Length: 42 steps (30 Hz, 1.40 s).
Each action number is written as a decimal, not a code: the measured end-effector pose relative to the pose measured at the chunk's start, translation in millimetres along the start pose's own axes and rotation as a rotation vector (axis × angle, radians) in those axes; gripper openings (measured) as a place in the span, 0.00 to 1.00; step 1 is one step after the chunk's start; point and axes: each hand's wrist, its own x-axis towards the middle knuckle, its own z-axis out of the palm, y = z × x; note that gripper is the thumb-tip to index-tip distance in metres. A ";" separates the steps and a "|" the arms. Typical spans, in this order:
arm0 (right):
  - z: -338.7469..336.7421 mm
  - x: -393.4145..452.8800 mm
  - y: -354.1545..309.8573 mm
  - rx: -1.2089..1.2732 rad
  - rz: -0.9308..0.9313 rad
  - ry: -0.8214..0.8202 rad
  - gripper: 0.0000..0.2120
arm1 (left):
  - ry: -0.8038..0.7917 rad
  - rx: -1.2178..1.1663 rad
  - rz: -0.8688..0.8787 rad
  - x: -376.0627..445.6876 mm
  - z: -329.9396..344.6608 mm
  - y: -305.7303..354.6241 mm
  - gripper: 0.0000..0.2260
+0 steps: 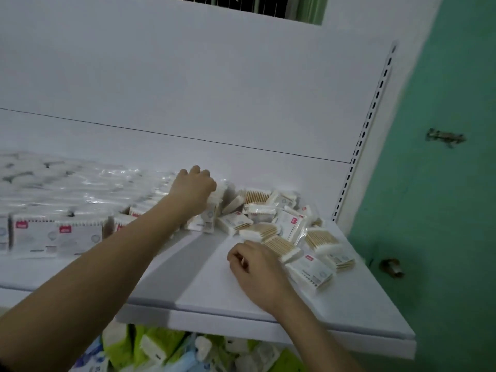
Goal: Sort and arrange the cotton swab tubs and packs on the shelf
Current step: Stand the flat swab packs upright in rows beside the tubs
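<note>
On the white metal shelf (268,296), my left hand (193,189) grips an upright clear-wrapped cotton swab pack (212,210); my right hand (253,267) rests loosely curled, holding nothing. Light, slippery film: I'd pinch the edges.

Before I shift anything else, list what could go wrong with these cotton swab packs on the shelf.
1. The loose heap of clear-wrapped wooden-stick swab packs reaches the white shelf's front-right edge; the nearest pack could slide off if nudged.
2. Your right hand rests beside that heap, so a careless sweep may scatter it.
3. Your left hand holds an upright pack at the end of the standing row; letting go might tip it.
</note>
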 end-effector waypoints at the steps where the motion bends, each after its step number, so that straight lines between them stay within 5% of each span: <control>1: -0.9 0.5 -1.4 0.010 -0.008 0.001 0.07 | 0.070 -0.028 0.005 -4.6 -3.4 6.4 0.16; 5: -11.3 -12.1 -4.1 0.073 -0.027 0.104 0.08 | 0.301 -0.534 0.034 -33.6 -18.4 47.1 0.11; 9: -51.4 -38.2 9.8 0.000 -0.059 0.339 0.08 | 0.276 -0.858 0.054 -69.5 -23.9 85.9 0.06; 13: -91.5 -65.0 57.7 -0.011 0.344 0.452 0.12 | 0.165 -0.859 0.041 -97.4 -22.7 133.3 0.07; 17: -97.0 -95.5 99.2 -0.083 0.655 0.412 0.17 | 0.025 -0.750 0.030 -103.8 -17.2 180.4 0.21; 19: -95.1 -104.0 104.5 -0.204 0.574 0.377 0.17 | -0.091 -0.662 0.014 -102.7 -15.7 198.6 0.28; 22: -97.7 -105.9 101.3 -0.278 0.524 0.312 0.12 | -0.202 -0.540 -0.005 -99.5 -12.8 217.3 0.25; 29: -102.7 -108.5 103.3 -0.230 0.533 0.236 0.13 | -0.007 -0.589 -0.153 -106.7 -23.9 227.5 0.25; 36: -105.9 -112.0 105.2 -0.214 0.477 0.194 0.15 | 0.119 -1.199 -0.540 -158.0 -44.6 224.2 0.32; 42: -105.5 -112.7 107.2 -0.204 0.469 0.184 0.14 | 0.183 -1.725 -0.761 -190.5 -51.9 220.3 0.27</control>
